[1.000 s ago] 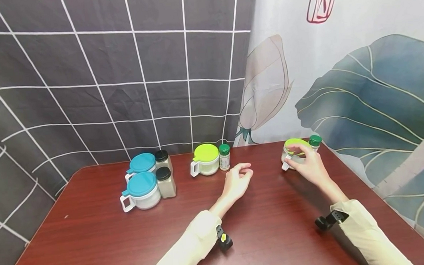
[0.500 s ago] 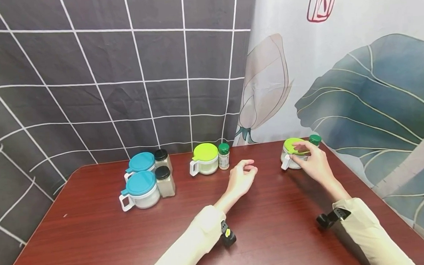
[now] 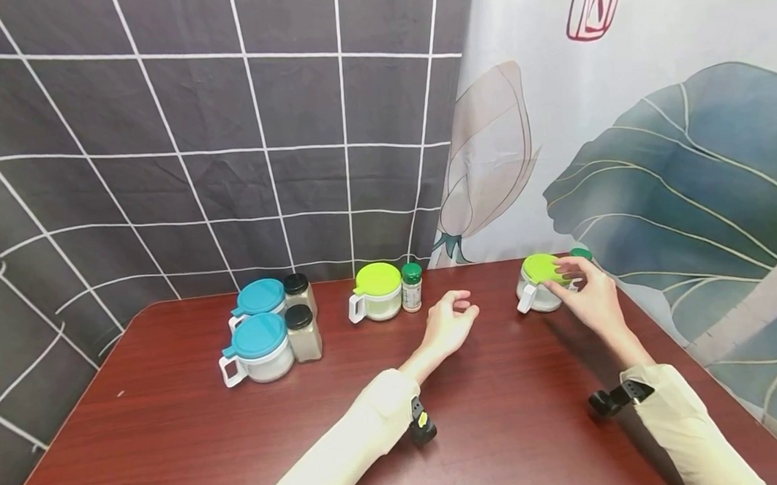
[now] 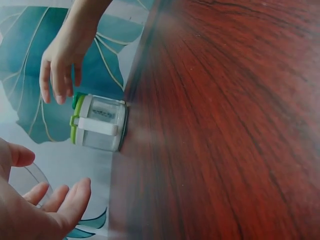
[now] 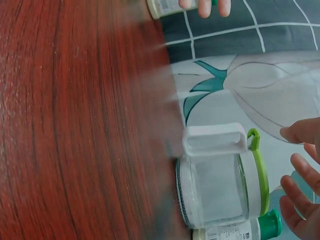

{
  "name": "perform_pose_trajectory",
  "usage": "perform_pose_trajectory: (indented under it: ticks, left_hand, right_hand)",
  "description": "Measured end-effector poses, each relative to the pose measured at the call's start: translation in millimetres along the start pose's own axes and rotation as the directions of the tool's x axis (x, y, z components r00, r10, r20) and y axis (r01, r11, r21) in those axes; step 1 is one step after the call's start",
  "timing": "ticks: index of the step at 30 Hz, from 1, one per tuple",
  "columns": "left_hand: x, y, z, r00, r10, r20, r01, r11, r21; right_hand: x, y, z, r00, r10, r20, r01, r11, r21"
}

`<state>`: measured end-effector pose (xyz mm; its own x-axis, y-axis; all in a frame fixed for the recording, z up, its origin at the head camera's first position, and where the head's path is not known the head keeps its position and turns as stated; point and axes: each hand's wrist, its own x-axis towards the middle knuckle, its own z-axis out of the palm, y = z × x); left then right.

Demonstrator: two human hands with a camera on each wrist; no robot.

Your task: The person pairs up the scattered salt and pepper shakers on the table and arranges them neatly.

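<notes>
My right hand (image 3: 592,298) hovers just above and to the right of a glass jar with a lime-green lid (image 3: 540,270) and white handle. A gap separates its loosely bent fingers from the lid in the right wrist view. Behind that hand, a small green-capped seasoning bottle (image 5: 230,231) stands against the jar, mostly hidden in the head view. My left hand (image 3: 447,326), holding nothing, is over the table with relaxed fingers. To its left stand a second lime-lidded jar (image 3: 379,294) and another green-capped bottle (image 3: 411,289), side by side.
Farther left are two blue-lidded jars (image 3: 260,349) with white handles, one behind the other. Two black-capped shakers (image 3: 304,335) stand beside them. Along the back of the reddish-brown table (image 3: 194,436) hang a dark grid-patterned cloth (image 3: 184,114) and a leaf-print curtain (image 3: 682,183).
My right hand has drawn slightly right, away from the lime-lidded jar, showing more of its lid. My left hand has drifted a little right. The jars and bottles keep their places.
</notes>
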<state>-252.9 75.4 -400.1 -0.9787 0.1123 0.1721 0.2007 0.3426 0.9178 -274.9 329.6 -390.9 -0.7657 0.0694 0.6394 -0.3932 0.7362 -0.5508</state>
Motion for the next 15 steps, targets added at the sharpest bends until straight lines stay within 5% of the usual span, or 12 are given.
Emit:
perform_pose_trajectory:
  ticks: [15]
  left_hand:
    - [5.9,3.6,12.5,0.999,-0.032,0.010,0.032,0.999,0.009]
  right_hand:
    - [2.7,6.1,-2.8,0.987,0.127,-0.100,-0.127,0.992,-0.001]
